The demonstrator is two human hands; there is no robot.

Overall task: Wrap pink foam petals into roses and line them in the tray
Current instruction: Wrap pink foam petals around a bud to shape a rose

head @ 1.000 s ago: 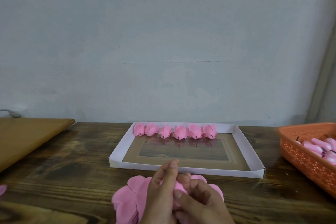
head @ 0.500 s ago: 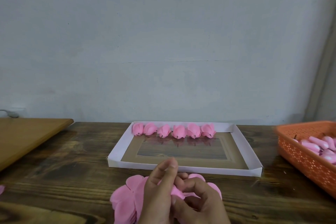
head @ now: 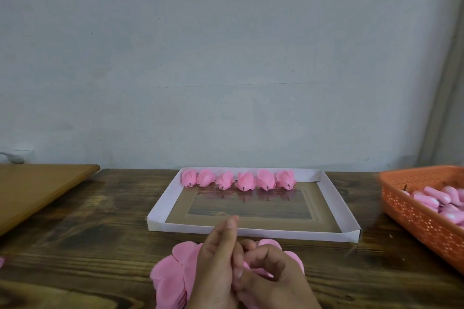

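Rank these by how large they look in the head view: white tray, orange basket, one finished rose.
1. white tray
2. orange basket, cut off by the frame edge, so its full size is unsure
3. finished rose

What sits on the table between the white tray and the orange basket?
Nothing: in the head view, only bare dark wooden tabletop separates the white tray from the orange basket.

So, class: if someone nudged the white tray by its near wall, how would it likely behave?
The tray looks like thin folded card, so probably light and easily slid. Its low walls may flex. The six roses lie loose along the far wall, so might shift.
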